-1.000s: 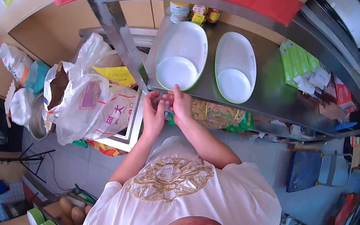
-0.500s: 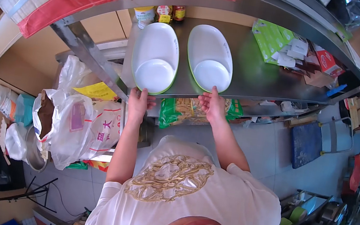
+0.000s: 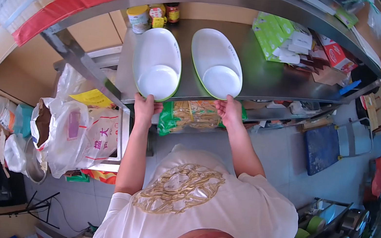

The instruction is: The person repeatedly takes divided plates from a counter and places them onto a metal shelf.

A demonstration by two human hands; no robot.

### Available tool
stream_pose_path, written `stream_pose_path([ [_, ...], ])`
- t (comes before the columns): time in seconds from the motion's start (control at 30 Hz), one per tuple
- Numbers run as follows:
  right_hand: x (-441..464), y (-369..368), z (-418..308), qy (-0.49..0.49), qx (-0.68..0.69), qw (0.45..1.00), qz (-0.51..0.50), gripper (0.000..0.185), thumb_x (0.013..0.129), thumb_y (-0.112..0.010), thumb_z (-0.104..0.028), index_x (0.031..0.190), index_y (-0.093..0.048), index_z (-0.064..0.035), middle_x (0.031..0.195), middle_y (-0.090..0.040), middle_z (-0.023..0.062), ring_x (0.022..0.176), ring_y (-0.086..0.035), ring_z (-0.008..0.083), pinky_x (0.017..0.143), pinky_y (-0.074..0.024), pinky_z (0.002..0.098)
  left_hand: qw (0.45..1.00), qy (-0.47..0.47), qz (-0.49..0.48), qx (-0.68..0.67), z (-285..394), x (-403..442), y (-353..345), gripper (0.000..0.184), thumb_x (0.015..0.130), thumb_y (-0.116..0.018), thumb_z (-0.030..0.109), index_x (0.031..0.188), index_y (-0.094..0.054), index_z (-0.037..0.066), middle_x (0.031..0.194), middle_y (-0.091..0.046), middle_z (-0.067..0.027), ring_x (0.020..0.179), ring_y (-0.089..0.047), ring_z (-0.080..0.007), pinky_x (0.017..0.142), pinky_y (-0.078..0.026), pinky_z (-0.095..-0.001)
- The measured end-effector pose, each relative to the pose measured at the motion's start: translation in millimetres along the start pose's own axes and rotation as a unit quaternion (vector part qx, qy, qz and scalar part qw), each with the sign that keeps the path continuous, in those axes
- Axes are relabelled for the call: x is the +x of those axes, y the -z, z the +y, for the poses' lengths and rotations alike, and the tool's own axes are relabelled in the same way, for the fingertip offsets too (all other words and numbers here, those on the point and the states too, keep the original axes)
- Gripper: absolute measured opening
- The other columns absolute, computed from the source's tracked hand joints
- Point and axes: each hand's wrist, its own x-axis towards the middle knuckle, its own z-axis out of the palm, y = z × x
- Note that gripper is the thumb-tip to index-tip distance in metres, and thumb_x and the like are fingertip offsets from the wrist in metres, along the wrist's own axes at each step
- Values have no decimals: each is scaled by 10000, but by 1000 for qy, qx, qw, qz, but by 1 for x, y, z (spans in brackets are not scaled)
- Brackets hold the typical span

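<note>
Two white oval divided plates with green undersides rest side by side on a metal shelf (image 3: pixel 267 81), each with a round compartment at its near end. My left hand (image 3: pixel 146 107) is closed at the near end of the left divided plate (image 3: pixel 157 50), its thumb at the rim. My right hand (image 3: pixel 229 111) pinches the near rim of the right divided plate (image 3: pixel 215 51), with the thumb up and the other fingers curled below. The undersides of both plates are hidden.
Jars (image 3: pixel 139 18) stand behind the left plate. A green box (image 3: pixel 272 35) and a red box (image 3: pixel 335 54) lie on the right. Below the shelf edge is a green-edged bag (image 3: pixel 191 116). Plastic bags (image 3: pixel 79 137) sit at left, a blue cart (image 3: pixel 320 149) at right.
The view has shifted, so the shelf appears further left. Against the jars and boxes, both plates have come slightly toward me, with my hands still at their near rims.
</note>
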Motion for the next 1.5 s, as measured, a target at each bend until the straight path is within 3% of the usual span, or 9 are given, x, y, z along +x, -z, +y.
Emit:
stream_pose_path([
  [0.57,21,57,-34,-3,4,998,-60,525,1067,-395,-447,960,-594,27,790,-703,127,586,-627,147,500,-506,265,998,-31,46,-10,-19,-24,-90,271,953,-513,119,1131,-390,-45,821,-667,-190,659,-698,-237,569,-600,-325],
  [0.73,18,63,-37,-26,-1,996,-91,590,1040,-427,-522,985,-608,37,796,-704,120,597,-631,141,508,-505,263,992,-56,104,-42,-30,-48,-95,548,1027,-550,312,1400,-330,-24,843,-671,-163,665,-683,-202,594,-595,-315],
  [1.0,-5,113,57,-172,-186,919,-301,316,1008,-548,-336,959,-661,-46,828,-715,76,656,-672,144,547,-530,248,986,45,155,37,-172,-157,-11,338,1002,-552,282,1104,-593,-37,797,-678,-94,606,-660,-166,563,-562,-313],
  [1.17,44,194,179,-295,-310,855,-293,252,994,-576,-254,943,-632,-14,718,-633,71,713,-693,239,558,-559,313,892,232,386,-40,-323,-292,47,256,912,-586,209,925,-652,-39,713,-668,-100,589,-659,-203,577,-565,-335],
  [1.2,66,219,203,-216,-410,801,-379,251,983,-587,-248,931,-629,-6,714,-638,79,712,-693,260,583,-563,334,863,264,427,-58,-367,-324,56,265,898,-586,209,913,-660,-45,710,-673,-105,588,-663,-218,578,-564,-348],
  [1.27,79,240,216,146,-728,423,-520,246,953,-596,-225,917,-615,18,774,-666,132,693,-681,311,667,-568,377,814,365,451,-8,-480,-387,73,232,946,-582,213,1031,-622,1,722,-618,-109,572,-630,-230,517,-574,-376],
  [1.33,85,248,226,206,-786,289,-506,246,959,-586,-228,934,-605,16,791,-667,139,690,-678,305,656,-571,383,790,375,472,-117,-578,-465,64,221,965,-517,249,843,-551,69,609,-463,-90,465,-467,-213,400,-424,-386],
  [1.37,89,244,232,159,-798,312,-491,246,962,-581,-229,942,-600,16,800,-667,142,688,-676,303,651,-572,387,679,397,564,-251,-533,-495,42,220,972,-485,244,859,-551,67,606,-459,-109,464,-468,-217,391,-404,-384],
  [1.5,88,203,255,-57,-785,483,-384,248,974,-560,-234,976,-581,13,836,-669,155,682,-669,292,628,-578,399,584,458,588,-321,-569,-581,-3,225,946,-532,238,1009,-634,48,846,-680,-137,675,-677,-280,553,-558,-471],
])
